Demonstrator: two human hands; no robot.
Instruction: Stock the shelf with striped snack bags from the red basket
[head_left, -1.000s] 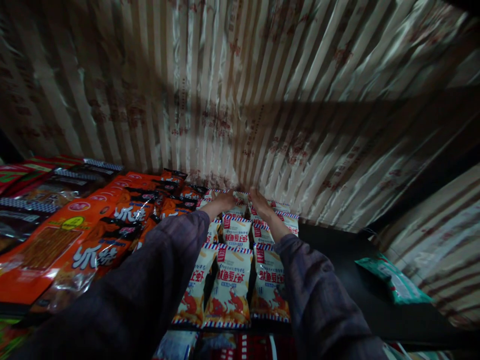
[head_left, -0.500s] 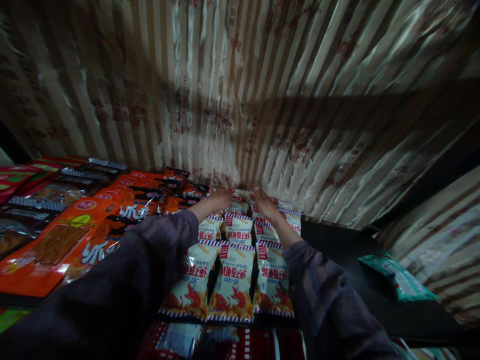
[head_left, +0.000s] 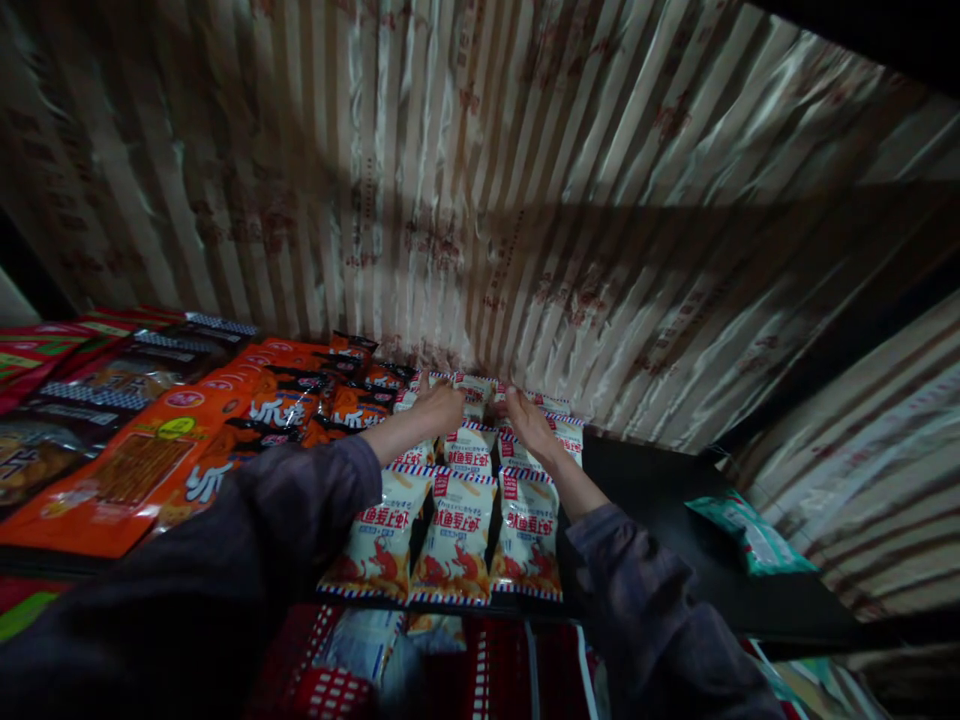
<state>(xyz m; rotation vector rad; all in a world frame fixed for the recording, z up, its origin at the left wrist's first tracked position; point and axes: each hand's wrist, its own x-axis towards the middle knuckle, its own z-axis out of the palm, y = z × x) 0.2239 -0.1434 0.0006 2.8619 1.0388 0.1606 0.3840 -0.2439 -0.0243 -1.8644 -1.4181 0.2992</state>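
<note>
White snack bags with red lettering [head_left: 457,530] lie in three columns on a black shelf [head_left: 645,520]. At the back of these columns, my left hand [head_left: 442,408] rests on the left and middle bags, its fingers bent; what they grip, if anything, is hidden. My right hand [head_left: 526,415] lies along the rear bags of the right column, fingers stretched forward and touching them. The rear bags sit between and under both hands.
Orange snack packs [head_left: 150,440] and dark packs [head_left: 97,400] fill the left side. A green bag [head_left: 754,535] lies on the shelf at right. Striped wrapping [head_left: 465,200] hangs behind. Red packages [head_left: 510,670] are on a level below.
The view has shifted, so the bags and green bag appear further left and higher. My left hand has turned slightly inward at the rear bags; my right hand remains by the right column.
</note>
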